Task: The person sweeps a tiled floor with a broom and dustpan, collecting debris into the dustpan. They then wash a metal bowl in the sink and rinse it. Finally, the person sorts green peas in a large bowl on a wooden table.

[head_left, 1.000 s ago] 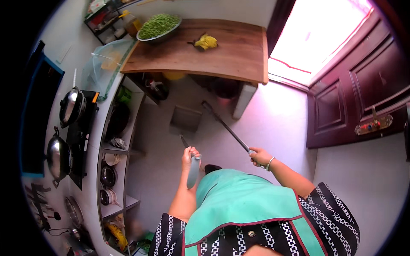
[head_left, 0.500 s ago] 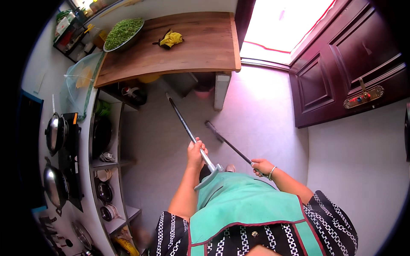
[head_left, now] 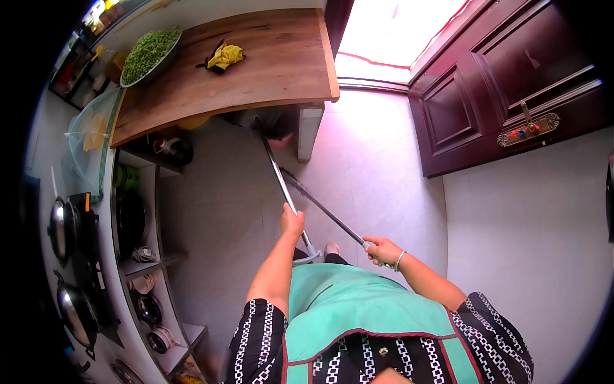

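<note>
My left hand (head_left: pixel 293 221) is closed round a long pole (head_left: pixel 276 170), silvery near me and darker toward its far end. A curved grey crosspiece (head_left: pixel 309 257) tops its near end, by my apron. The far end reaches into the shade under the table, where its shape cannot be made out. My right hand (head_left: pixel 382 251), a bracelet at the wrist, grips the handle of a long broom (head_left: pixel 336 219). Its narrow bristled head (head_left: pixel 293 182) lies low over the floor, close beside the pole. Whether the two touch cannot be told.
Ahead stands a wooden table (head_left: pixel 268 70) with a bowl of green pieces (head_left: pixel 150 56) and a crumpled yellow-and-black item (head_left: pixel 224 57). A table leg (head_left: pixel 309 132) stands right of the pole. Left are shelves (head_left: pixel 144 267) and pans (head_left: pixel 75 309). A dark red door (head_left: pixel 476 105) opens at right.
The broom head has swung left, right up to the pole. The pole has turned more upright in the picture, and its grey crosspiece has dropped lower in front of my apron. My view has shifted right.
</note>
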A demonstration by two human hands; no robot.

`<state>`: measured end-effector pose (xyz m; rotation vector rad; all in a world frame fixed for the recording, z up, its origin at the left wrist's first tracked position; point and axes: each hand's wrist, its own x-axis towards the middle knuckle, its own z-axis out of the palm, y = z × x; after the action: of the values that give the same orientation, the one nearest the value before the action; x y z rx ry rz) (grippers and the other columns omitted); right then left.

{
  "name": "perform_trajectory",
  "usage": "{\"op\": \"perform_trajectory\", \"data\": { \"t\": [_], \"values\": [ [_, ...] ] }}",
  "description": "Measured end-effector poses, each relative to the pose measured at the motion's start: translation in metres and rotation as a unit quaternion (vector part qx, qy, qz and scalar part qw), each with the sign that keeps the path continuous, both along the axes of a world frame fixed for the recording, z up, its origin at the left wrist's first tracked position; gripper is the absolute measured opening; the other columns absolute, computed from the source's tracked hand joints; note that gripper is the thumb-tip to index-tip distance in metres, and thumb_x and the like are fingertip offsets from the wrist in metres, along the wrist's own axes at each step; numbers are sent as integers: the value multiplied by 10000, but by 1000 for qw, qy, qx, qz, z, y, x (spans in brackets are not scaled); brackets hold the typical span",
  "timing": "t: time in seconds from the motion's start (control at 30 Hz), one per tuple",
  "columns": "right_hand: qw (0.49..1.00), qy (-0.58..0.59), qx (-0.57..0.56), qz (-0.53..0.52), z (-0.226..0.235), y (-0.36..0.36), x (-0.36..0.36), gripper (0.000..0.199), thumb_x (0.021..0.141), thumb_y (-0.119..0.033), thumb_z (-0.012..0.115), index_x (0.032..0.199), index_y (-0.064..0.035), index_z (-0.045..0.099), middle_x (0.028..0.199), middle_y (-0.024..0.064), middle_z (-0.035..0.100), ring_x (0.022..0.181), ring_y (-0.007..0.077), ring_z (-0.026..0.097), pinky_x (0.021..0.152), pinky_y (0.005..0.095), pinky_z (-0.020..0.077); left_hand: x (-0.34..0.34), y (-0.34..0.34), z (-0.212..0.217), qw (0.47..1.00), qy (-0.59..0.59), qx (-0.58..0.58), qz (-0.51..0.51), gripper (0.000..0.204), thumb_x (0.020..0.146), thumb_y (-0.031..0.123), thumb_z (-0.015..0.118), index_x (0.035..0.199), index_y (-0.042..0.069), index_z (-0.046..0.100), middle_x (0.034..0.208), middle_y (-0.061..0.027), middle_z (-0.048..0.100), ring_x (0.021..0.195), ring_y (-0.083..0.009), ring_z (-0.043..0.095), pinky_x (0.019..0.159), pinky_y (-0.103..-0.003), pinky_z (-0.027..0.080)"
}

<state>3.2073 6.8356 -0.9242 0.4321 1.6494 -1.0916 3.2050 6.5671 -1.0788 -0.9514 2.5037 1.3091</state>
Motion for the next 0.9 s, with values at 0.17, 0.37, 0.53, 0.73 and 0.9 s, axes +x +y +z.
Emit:
{"op": "perform_trajectory", "data": {
  "t": [0.17, 0.37, 0.53, 0.73, 0.9],
  "values": [
    [1000, 16, 12, -11, -2, -4, 1, 485, 836, -112, 486, 1309, -84, 384, 663, 18, 498, 474, 89, 452, 424, 239, 372, 6, -10, 17, 998, -37, -45, -27, 484, 762, 192, 554, 1158, -11, 363, 913, -235, 596, 829, -396, 584, 728, -459, 467],
    [999, 12, 1, -30, -11, -4, -1, 487, 835, -107, 485, 1310, -78, 379, 659, 23, 497, 478, 92, 453, 426, 240, 372, 21, -2, 24, 998, -46, -41, -27, 496, 769, 185, 536, 1185, -5, 346, 889, -240, 596, 802, -392, 589, 715, -459, 469],
    [1000, 10, -4, -18, -13, 1, -2, 480, 837, -103, 482, 1306, -72, 382, 665, 29, 500, 487, 94, 453, 432, 240, 378, 13, -3, 15, 999, -8, -43, 0, 467, 762, 175, 522, 1164, -3, 363, 897, -252, 591, 806, -406, 583, 704, -459, 469],
    [1000, 17, -10, 14, -10, 8, -5, 477, 841, -102, 480, 1307, -71, 382, 680, 36, 509, 497, 99, 461, 443, 243, 391, 23, 11, 52, 994, 53, 57, 71, 288, 746, 181, 518, 958, 4, 435, 766, -207, 596, 655, -366, 597, 597, -436, 478],
    [998, 55, -30, 32, -15, 1, -15, 415, 846, -135, 484, 1255, -83, 438, 693, 53, 532, 516, 109, 487, 460, 255, 419, 41, 16, 108, 939, 184, 229, 180, 408, 773, 107, 490, 1165, 23, 418, 607, -80, 538, 445, -172, 538, 421, -316, 456]
  ]
}}
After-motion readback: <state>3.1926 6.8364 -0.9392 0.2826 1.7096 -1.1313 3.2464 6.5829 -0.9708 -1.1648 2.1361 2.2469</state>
